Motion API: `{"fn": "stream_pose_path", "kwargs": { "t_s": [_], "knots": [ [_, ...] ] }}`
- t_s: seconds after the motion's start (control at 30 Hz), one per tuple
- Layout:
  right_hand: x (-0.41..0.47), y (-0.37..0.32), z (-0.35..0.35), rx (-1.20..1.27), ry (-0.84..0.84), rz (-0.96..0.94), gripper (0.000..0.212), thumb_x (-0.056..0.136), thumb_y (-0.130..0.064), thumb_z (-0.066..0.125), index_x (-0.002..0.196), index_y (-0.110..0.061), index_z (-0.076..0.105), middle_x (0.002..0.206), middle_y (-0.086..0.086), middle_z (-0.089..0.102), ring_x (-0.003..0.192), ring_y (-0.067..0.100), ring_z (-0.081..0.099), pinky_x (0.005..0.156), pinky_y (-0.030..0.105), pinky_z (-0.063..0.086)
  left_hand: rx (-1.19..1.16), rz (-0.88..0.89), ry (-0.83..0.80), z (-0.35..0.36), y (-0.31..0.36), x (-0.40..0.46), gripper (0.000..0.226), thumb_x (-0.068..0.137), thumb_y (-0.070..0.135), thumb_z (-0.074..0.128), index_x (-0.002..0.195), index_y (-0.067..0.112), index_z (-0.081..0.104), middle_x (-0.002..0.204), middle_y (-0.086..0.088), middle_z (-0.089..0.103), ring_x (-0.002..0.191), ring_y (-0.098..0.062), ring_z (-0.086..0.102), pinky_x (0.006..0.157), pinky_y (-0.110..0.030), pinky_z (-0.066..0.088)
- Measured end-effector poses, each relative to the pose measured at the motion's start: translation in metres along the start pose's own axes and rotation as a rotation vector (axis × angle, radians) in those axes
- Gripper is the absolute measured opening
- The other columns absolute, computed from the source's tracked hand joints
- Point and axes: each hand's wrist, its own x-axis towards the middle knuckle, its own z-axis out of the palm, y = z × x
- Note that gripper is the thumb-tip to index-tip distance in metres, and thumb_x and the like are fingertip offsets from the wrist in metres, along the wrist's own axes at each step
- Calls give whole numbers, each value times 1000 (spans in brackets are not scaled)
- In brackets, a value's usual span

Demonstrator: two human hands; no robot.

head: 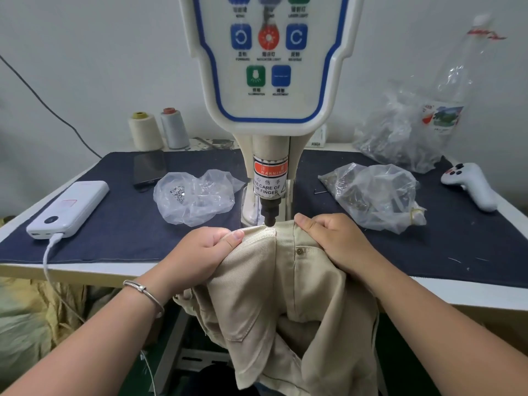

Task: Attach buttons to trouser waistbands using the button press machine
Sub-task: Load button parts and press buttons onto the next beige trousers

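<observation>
Dark denim cloth covers tabletop (471, 284) w/ button press machine (270, 178) at centre. Beige trousers (285, 295) hang off front edge, waistband under punch. Left hand (197, 252) pinches waistband left of punch; right hand (331, 241) grips it on right.

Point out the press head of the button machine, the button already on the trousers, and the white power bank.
press head (269, 217): head view, on the dark tip above the waistband.
button (299, 251): head view, on its brown face.
power bank (68, 205): head view, on its white top.
</observation>
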Motion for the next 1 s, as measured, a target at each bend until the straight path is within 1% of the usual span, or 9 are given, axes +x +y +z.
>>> {"fn": "stream_pose_path", "kwargs": {
  "t_s": [0.07,0.1,0.33,0.4,0.47,0.6,0.67,0.77,1.0],
  "knots": [
    [-1,1,-3,54,-23,25,65,92,-45,59,58,6,37,54,5,31,52,12,32,51,23,30,-2,13,19,5,-1,0,50,101,41,49,60,17,33,56,7,28,54,-9,28,51,-24,23],
    [-2,2,-3,73,-28,30,65,92,-44,59,59,8,37,56,6,31,53,13,32,52,24,30,-4,18,30,6,-2,0,51,100,42,49,60,16,32,57,7,28,54,-9,28,51,-24,23],
    [-3,3,1,73,9,-18,62,93,-40,60,55,0,32,53,4,29,52,12,30,52,28,29,-24,27,45,8,-5,1,56,103,39,50,59,15,26,57,6,27,55,-11,27,53,-25,25],
    [-5,4,2,68,24,-30,61,93,-38,60,56,1,33,53,3,29,52,11,30,51,27,29,-10,44,54,8,-3,1,57,102,42,50,59,15,26,56,7,26,54,-10,27,54,-26,25],
    [-7,3,2,58,43,-46,60,93,-35,60,55,2,33,53,4,29,52,11,30,52,27,28,45,56,69,10,-2,1,52,95,49,45,58,17,26,53,9,26,53,-9,27,53,-27,24],
    [-12,3,4,17,102,-82,57,93,-29,62,52,-6,31,49,-2,28,50,8,28,52,27,27,224,26,120,18,-2,-2,49,89,54,35,55,19,28,49,7,38,53,-14,35,58,-41,33],
    [-14,3,6,-7,121,-106,55,93,-27,62,51,-8,31,48,-5,27,49,8,28,52,27,27,286,12,170,22,-3,-5,49,89,55,31,55,19,32,51,4,43,55,-14,41,56,-38,32],
    [-15,3,7,-36,130,-134,55,93,-26,63,52,-5,33,48,-3,29,50,9,29,53,30,28,398,12,222,25,-5,-6,50,88,56,26,57,18,36,56,0,49,59,-13,47,51,-32,28],
    [-16,3,7,-46,131,-153,54,93,-26,62,53,-2,35,49,1,31,50,10,30,54,33,29,424,41,202,23,-8,-5,49,89,55,25,58,20,36,56,1,48,59,-11,45,53,-29,29]
  ]
}}
